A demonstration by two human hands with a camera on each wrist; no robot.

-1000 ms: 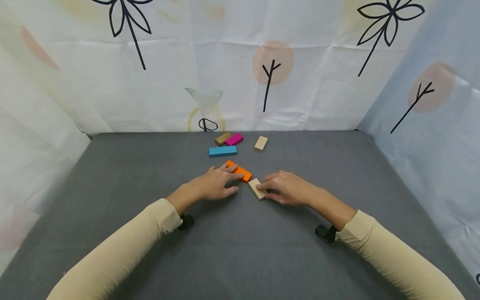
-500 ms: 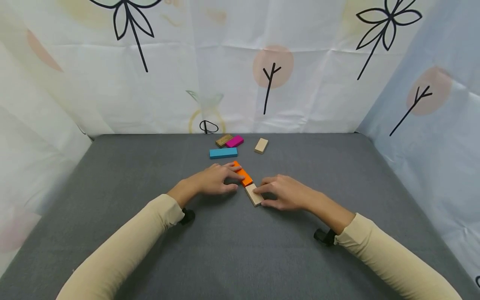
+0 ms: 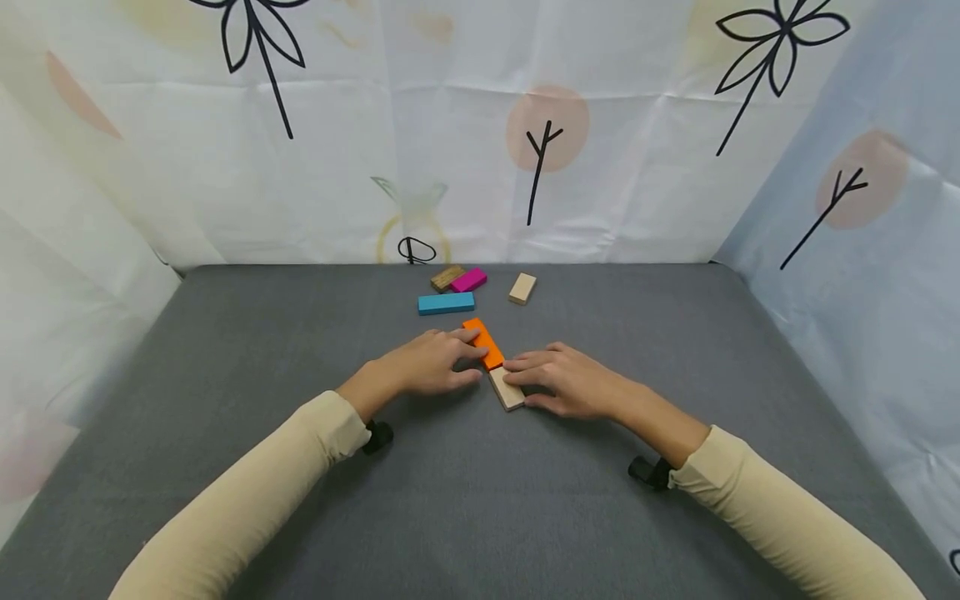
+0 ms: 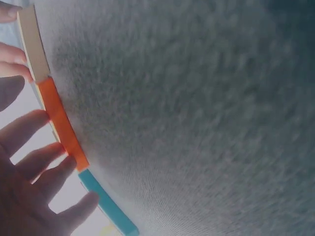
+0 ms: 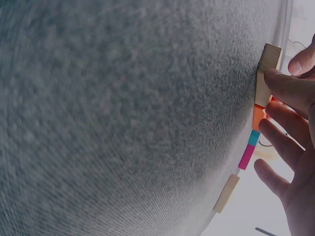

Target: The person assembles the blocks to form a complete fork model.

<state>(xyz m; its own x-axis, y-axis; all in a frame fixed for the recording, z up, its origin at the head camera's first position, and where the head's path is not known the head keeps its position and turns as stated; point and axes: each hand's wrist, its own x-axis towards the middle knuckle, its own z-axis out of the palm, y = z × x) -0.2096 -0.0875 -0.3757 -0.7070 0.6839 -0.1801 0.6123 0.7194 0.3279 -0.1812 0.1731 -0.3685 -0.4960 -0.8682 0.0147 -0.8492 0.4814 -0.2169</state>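
Observation:
An orange wooden block (image 3: pixel 489 342) lies slanted on the grey cloth, end to end with a plain wood block (image 3: pixel 505 394). From the left, my left hand (image 3: pixel 429 363) rests its fingertips along the orange block, fingers spread and nearly straight. My right hand (image 3: pixel 573 383) touches the plain block from the right, index and middle fingers over its far part, thumb by its near right corner. In the left wrist view the orange block (image 4: pixel 63 123) shows between the plain block and a blue one. The right wrist view shows the thumb against the plain block (image 5: pixel 262 91).
Behind the hands lie a blue block (image 3: pixel 446 303), a magenta block (image 3: pixel 469 279), a brown block (image 3: pixel 446 277) and another plain block (image 3: pixel 522 287). Printed white curtains (image 3: pixel 637 167) enclose the table's back and sides. Grey cloth (image 3: pixel 465 500) covers the table.
The orange block has turned steeper and lines up with the plain block, whose near end has shifted slightly left and nearer. Both hands shifted slightly with them; the back blocks stayed put.

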